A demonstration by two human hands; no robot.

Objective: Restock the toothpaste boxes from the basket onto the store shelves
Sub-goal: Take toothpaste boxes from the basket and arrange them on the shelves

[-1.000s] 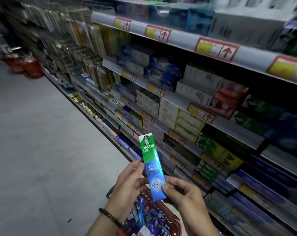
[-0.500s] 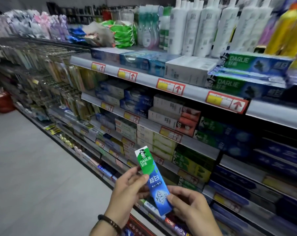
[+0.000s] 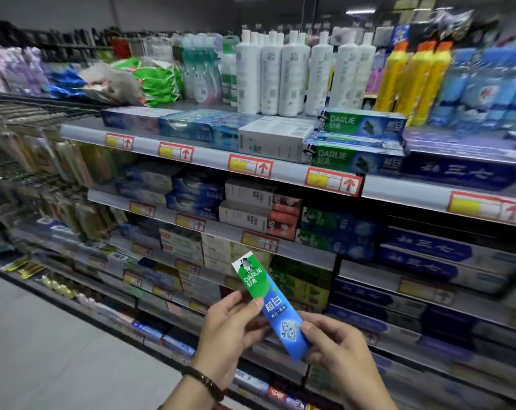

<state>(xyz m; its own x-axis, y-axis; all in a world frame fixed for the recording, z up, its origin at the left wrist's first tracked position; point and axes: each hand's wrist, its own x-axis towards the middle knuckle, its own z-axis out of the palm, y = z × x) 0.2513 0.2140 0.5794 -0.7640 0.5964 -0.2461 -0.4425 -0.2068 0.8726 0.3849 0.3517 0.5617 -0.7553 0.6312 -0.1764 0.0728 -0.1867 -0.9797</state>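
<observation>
Gripping toothpaste box [image 3: 273,303] in left hand [image 3: 230,329] and right hand [image 3: 336,347], facing stocked shelves [image 3: 209,156]; grey floor [image 3: 43,350] at left.

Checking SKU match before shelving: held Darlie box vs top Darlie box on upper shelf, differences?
Pose: the held box stands nearly upright, tilted left; the shelf box lies flat, lengthwise. Support: held box is pinched by the left hand and right hand; shelf box rests on the Darlie stack. Graphic: pale crystal versus dark motif. Both: green Darlie panel, blue body.
</observation>
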